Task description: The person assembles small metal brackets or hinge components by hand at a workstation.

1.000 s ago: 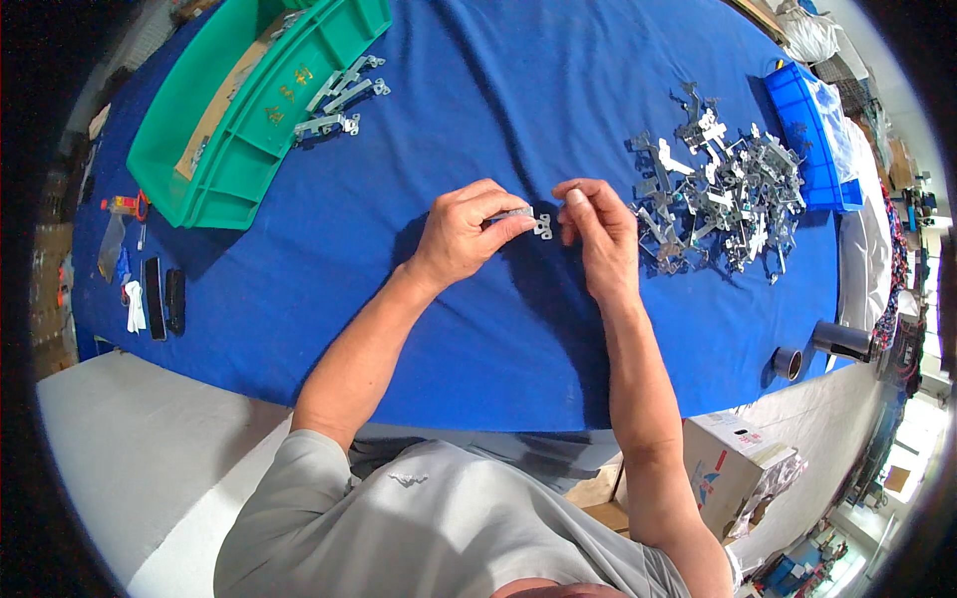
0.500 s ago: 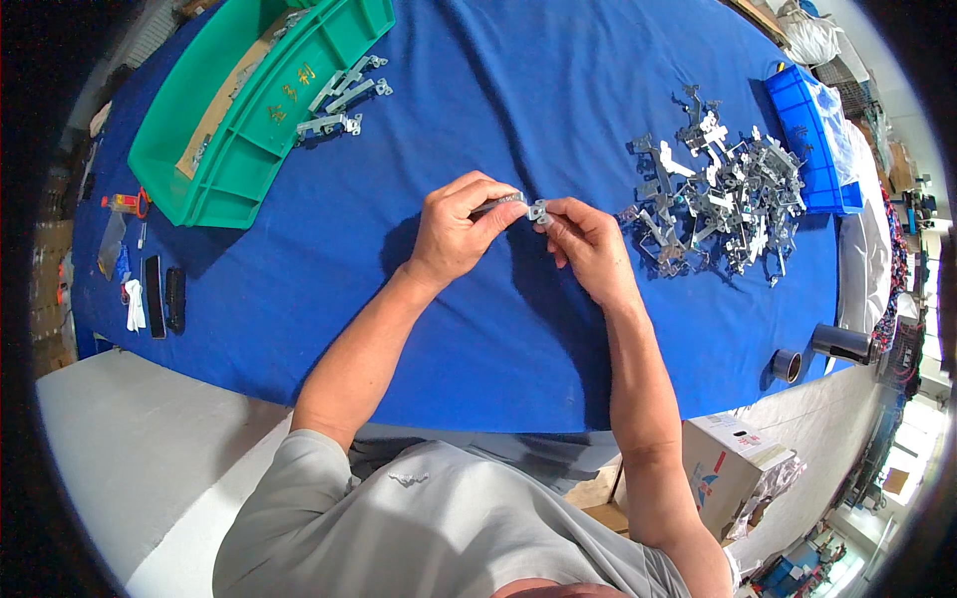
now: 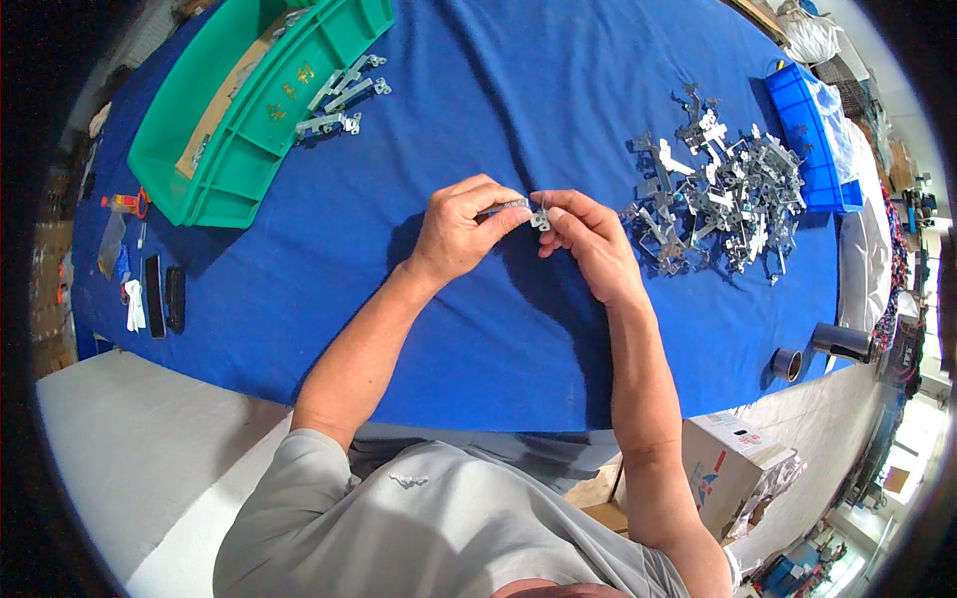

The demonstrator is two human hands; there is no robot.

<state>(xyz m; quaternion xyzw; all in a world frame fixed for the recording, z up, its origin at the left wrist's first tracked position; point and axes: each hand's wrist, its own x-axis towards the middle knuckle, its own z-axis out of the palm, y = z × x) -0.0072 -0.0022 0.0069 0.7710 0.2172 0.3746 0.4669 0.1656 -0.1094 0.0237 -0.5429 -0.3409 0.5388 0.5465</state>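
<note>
Over the middle of the blue cloth, a small metal bracket shows between my two hands. My left hand pinches its longer part between thumb and fingers, which cover much of it. From the other side, my right hand has its thumb and forefinger closed on the bracket's perforated end. To the right lies a loose heap of similar metal brackets. Several more brackets lie side by side at the far left, against a green bin.
The green bin stands at the far left. A blue crate with clear plastic sits beyond the heap. At the right edge are a dark cup and a dark cylinder. Two dark narrow objects lie at the left.
The fingers of my right hand have shifted around the bracket's end, and the bracket has turned slightly, tipping its end a little toward me. My left hand has barely moved.
</note>
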